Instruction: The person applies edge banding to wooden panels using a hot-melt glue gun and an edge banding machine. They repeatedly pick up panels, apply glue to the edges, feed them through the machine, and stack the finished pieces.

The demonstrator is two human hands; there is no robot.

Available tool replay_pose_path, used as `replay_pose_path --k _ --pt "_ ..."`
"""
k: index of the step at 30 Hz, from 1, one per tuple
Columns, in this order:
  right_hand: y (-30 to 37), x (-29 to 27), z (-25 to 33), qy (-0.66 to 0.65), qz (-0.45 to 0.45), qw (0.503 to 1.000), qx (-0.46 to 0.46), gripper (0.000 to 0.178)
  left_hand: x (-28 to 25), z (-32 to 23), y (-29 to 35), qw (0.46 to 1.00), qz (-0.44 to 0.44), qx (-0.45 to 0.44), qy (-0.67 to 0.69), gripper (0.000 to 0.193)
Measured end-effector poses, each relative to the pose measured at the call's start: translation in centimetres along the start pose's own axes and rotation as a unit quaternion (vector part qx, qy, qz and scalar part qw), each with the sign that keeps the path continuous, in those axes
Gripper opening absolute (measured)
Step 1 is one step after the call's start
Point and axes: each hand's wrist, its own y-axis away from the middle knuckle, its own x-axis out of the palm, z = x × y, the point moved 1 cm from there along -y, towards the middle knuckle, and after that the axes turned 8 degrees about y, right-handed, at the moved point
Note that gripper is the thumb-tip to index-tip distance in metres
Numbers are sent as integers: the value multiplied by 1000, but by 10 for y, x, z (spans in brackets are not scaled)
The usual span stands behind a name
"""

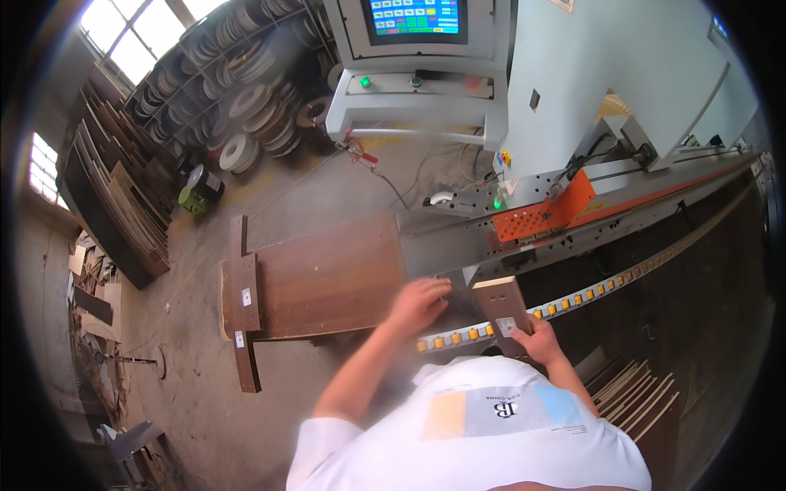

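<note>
My right hand (pixel 538 340) is closed round the near edge of a narrow brown wooden panel (pixel 501 304), which has a white label and small drilled holes. The panel is held tilted in front of my body, its pale raw end facing away. My left hand (pixel 421 304) hovers by the right end of a brown board-topped table (pixel 327 274), fingers loosely bent and nothing visible in them. On the table's left end lie two more labelled brown panels, a shorter one (pixel 247 293) over a longer strip (pixel 247 367) that sticks out past both table edges.
A long grey machine with an orange perforated guard (pixel 544 214) runs off to the right. Beside it stands a control panel with a lit screen (pixel 415 18). A yellow roller track (pixel 573 301) passes close to me. Stacked boards (pixel 634 401) stand lower right; edging reels (pixel 262 114) fill racks behind.
</note>
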Motion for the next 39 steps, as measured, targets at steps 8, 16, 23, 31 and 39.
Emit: replay_pose_path --k 8,16,23,31,39 --pt "34 -54 -18 82 -181 980 33 34 -116 77 -252 980 -81 -87 -158 41" --pt "140 -27 -119 103 -289 924 230 32 -187 97 -483 952 -150 -59 -260 45" --pt "216 17 -188 36 -337 883 325 31 -189 83 -539 941 -193 -119 -250 45" --pt "180 -5 -146 87 -328 895 289 32 -106 40 -482 965 -242 80 -65 37" --pt "60 -42 -56 115 -200 966 116 30 91 -89 -174 933 222 247 139 67"
